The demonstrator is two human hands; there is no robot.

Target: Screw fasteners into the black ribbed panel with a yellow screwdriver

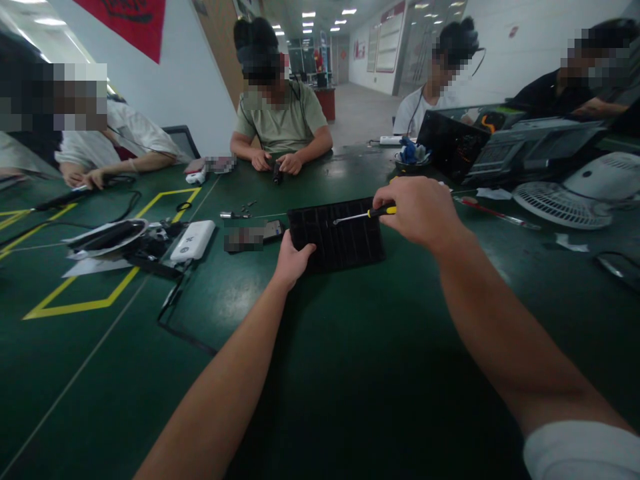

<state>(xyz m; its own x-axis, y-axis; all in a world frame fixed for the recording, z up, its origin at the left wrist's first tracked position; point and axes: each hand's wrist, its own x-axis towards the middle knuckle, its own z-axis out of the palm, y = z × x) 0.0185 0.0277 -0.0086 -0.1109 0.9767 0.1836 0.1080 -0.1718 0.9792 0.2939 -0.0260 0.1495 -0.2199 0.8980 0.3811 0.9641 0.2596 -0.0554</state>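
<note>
My left hand (294, 259) grips the left edge of a flat black panel with ribs or shallow compartments (345, 243), its thumb lying over the face. The panel is tilted up toward me above the green table. In my right hand (417, 210) is a screwdriver (379, 212) with a yellow and black handle and a metal shaft. Its tip points left and lies over the middle of the panel; whether it touches cannot be made out. Just left of the panel is a phone (254, 236), partly blurred out. Behind it are a small metal piece (235, 215) and a few tiny parts.
On the left, a white power bank (193, 241) with a cable sits beside a pile of dark parts. To the right lie a white fan (563, 200), a red-tipped rod (500, 215) and an opened computer case (535, 150). Several people sit around the table (350, 387).
</note>
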